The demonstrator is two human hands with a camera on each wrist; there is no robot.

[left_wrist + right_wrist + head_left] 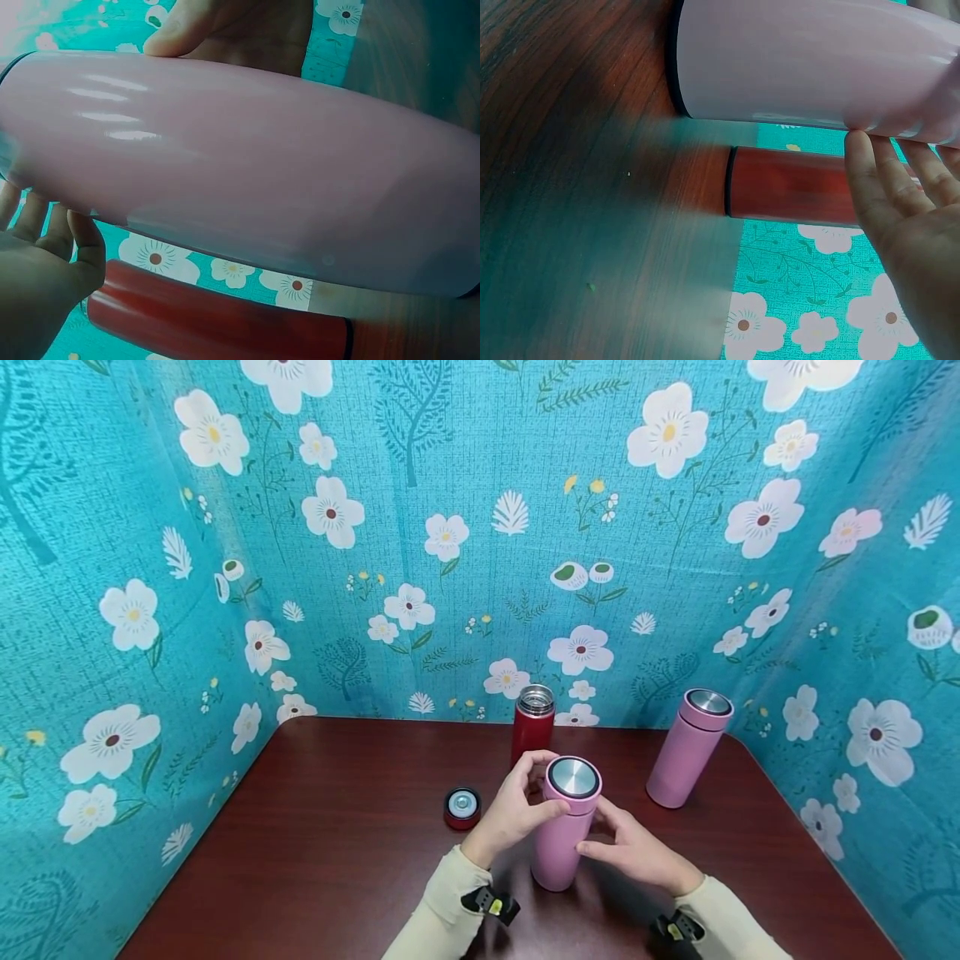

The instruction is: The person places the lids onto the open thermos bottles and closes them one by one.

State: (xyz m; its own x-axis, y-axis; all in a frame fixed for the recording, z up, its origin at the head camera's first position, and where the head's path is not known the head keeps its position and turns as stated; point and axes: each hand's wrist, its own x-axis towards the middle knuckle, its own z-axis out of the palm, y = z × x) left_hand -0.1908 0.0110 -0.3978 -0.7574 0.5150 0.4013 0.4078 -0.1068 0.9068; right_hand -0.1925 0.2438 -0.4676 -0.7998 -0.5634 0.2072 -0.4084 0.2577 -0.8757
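A: At table centre, item one?
B: Tall pink cylindrical flask with steel-topped lid (564,827), upright on the dark wooden table (337,852). Left hand (513,814) curls its fingers round the lid; right hand (633,852) lies with straight fingers against the body.
A: Behind it?
B: Red steel flask, uncapped (532,727); its red cap (462,807) lies left. Second pink flask (688,747) stands right.

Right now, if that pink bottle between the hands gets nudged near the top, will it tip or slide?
The pink bottle stands tall and narrow on the table, so a high push probably tips it rather than slides it. Its glossy wall looks slippery and rigid. Laid down, it would likely roll. The left hand grips its cap; the right hand steadies the body.
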